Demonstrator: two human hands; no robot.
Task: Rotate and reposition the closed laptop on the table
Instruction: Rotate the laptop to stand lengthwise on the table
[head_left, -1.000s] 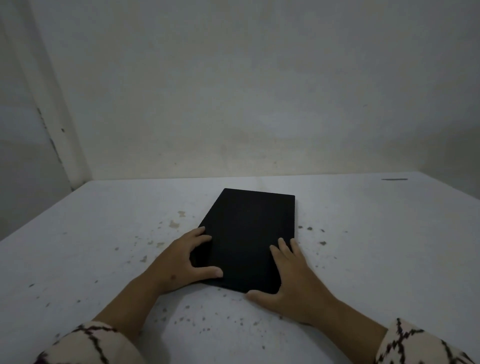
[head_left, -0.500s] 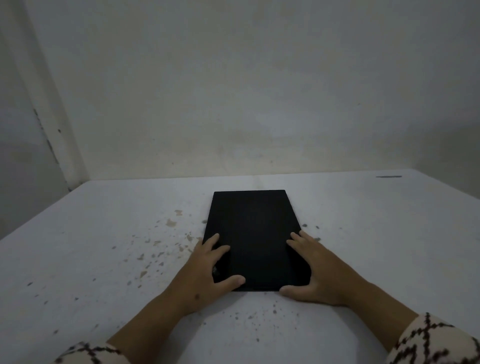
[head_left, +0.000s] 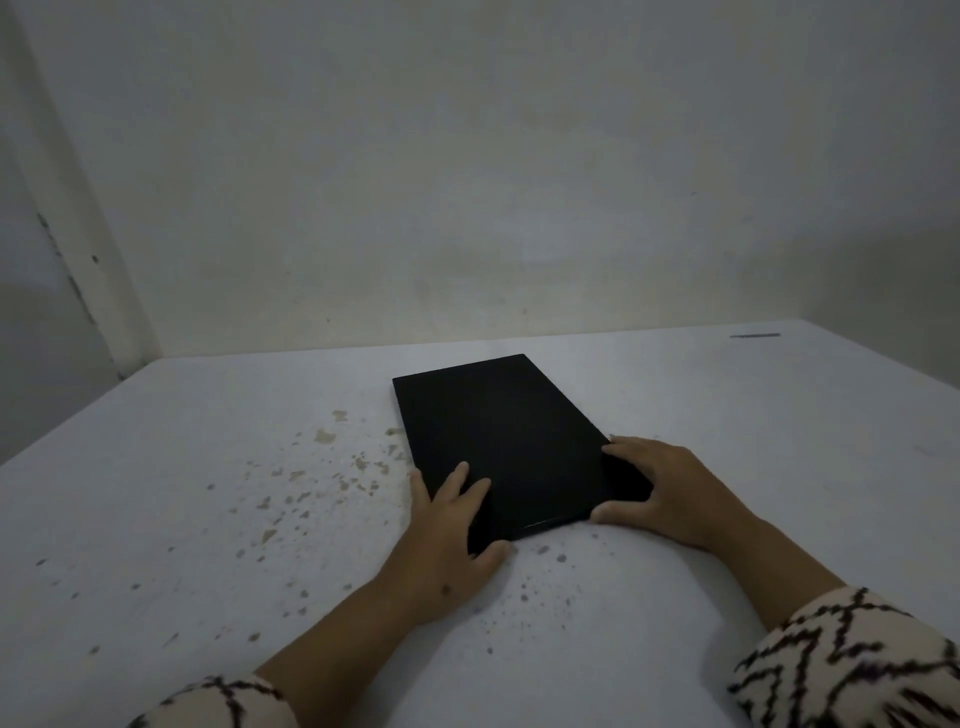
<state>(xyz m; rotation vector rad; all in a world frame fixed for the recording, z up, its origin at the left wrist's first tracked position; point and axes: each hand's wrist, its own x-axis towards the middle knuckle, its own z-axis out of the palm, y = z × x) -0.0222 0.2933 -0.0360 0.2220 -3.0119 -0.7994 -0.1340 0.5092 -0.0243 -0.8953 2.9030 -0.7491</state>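
A closed black laptop (head_left: 498, 436) lies flat on the white table (head_left: 753, 467), its long side running away from me and its far end angled to the left. My left hand (head_left: 449, 530) holds the near left corner, fingers on the lid and thumb against the near edge. My right hand (head_left: 670, 496) holds the near right corner, fingers on the lid, thumb at the near edge.
Chipped, speckled paint patches (head_left: 322, 467) mark the table left of the laptop and in front of it. A plain wall (head_left: 467, 208) rises behind the table's far edge. A thin dark mark (head_left: 754, 335) sits at the far right of the table.
The laptop has turned counterclockwise under both hands: its far end swung from pointing right, through straight, to pointing left. Both hands shifted right along with the near end.
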